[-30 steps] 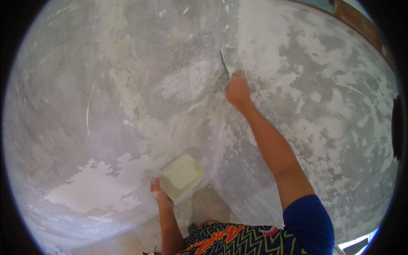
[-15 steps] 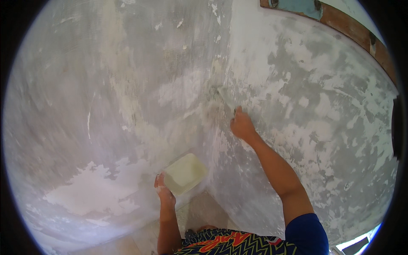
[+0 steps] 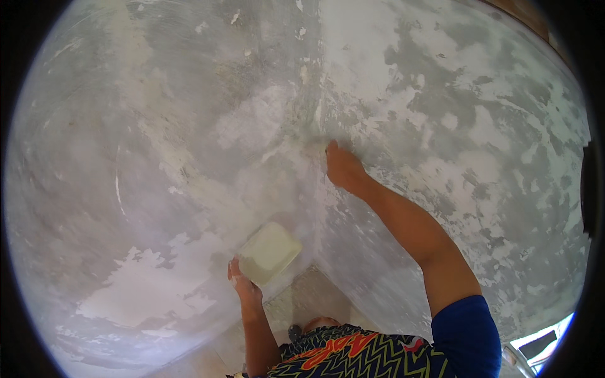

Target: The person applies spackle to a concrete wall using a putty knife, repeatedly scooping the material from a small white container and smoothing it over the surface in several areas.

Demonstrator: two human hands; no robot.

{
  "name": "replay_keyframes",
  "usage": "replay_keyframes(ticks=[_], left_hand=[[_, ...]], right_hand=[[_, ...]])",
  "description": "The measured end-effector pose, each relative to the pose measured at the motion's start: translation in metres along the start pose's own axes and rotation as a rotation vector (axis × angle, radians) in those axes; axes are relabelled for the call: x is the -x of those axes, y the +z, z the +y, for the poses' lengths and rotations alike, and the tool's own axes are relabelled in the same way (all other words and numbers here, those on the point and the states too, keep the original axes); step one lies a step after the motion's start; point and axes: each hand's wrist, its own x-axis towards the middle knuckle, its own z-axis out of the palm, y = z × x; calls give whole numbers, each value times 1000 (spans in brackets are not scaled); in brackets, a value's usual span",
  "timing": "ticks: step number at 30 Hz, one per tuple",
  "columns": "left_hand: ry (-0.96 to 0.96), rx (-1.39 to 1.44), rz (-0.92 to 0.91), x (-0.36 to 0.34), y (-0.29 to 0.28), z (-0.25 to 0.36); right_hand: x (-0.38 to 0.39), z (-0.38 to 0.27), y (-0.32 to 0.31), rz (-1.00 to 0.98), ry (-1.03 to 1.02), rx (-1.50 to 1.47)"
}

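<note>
My right hand (image 3: 345, 167) is closed at the wall corner, with its arm stretched forward. A putty knife shows in it half a second ago; now the tool is blurred and mostly hidden against the wall. At lower centre, my left hand (image 3: 244, 283) grips the left edge of a pale yellowish rectangular tub (image 3: 271, 254), which is tilted. I cannot make out what is inside the tub. Whitish smears mark the left fingers.
The left wall (image 3: 183, 208) and right wall (image 3: 479, 189) meet in a corner, both grey with white patches. Tiled floor (image 3: 309, 296) shows below. A brown curved-looking edge (image 3: 526, 16) runs along the upper right, and a bright opening (image 3: 543, 343) lies at lower right.
My right hand has moved slightly left and up toward the corner, and its tool has blurred. The view has shifted. My left hand keeps its hold on the tub.
</note>
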Motion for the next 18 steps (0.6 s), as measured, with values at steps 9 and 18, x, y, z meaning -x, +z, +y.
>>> replay_keyframes(ticks=[9,18], left_hand=[[157,76,-152,-4,66,23],[188,102,-211,46,104,49]], right_hand=[[91,-1,-75,-432,-109,-317],[153,7,-75,-774,148,-976]])
